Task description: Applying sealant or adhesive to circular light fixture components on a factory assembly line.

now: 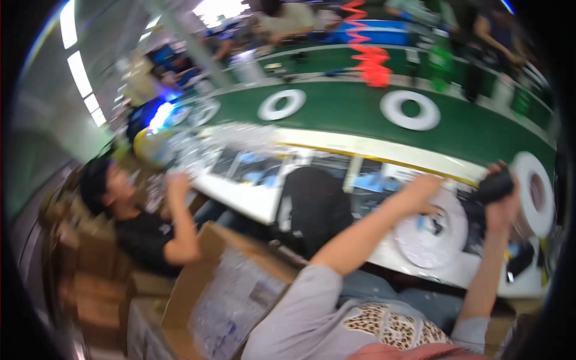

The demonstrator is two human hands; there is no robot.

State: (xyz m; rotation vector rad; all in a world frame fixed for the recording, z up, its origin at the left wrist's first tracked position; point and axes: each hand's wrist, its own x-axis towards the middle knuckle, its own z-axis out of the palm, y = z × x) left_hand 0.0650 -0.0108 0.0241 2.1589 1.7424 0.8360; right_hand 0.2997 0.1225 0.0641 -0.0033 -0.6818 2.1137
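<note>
Currently held: one black, roughly cylindrical object (495, 186), clasped in the right grip (504, 197), over the right end of the white surface (255, 207), between the flat white reel and the upright white reel.
Left grip (427, 193): open as far as the blur shows, thumb and fingers spread apart, just above the upper edge of the flat white reel (408, 237).
Open carton: one brown cardboard box (191, 264), beside the left arm, flaps up; crumpled clear plastic (234, 300) inside, too tangled to count.
Other containers: one blue bin (375, 35) beyond the green surface (339, 117), contents too blurred to tell; one green bottle (440, 63) standing near the far edge, contents likewise unclear.
Stacked cartons: several brown boxes (90, 294) at far left, count uncertain.
White reels and rings: four in all; two white rings (269, 108) flat on the green surface, one reel flat on the white surface, one upright white reel (543, 165) at the right.
Red coiled cord (373, 66): one, hanging over the green surface.
Flat black-and-blue pieces (369, 180): several along the white surface, too smeared to count.
Co-worker (144, 234): one, seated at left in black cap and shirt, near a heap of clear plastic (192, 150).
</note>
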